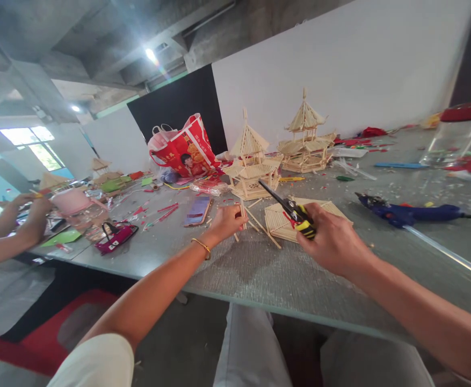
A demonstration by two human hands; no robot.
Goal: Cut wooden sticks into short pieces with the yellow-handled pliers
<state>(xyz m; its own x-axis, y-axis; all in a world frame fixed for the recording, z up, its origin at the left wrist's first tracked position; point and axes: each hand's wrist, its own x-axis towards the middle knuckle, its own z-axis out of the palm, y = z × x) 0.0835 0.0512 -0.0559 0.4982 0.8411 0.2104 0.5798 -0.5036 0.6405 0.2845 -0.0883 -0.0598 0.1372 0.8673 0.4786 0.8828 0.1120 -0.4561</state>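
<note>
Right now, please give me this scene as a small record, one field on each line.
left hand: pinching a thin stick
right hand: gripping a black-and-yellow tool
between hands: loose sticks, flat stick panel
behind them: front model house, back model house
right side: blue glue gun
left of sticks: phone

A grey table (227, 274) bears stick pavilions (253, 173), loose sticks (264, 228), a phone (198, 210), a glue gun (424, 214) and, seemingly, paper scraps (139, 210).
</note>
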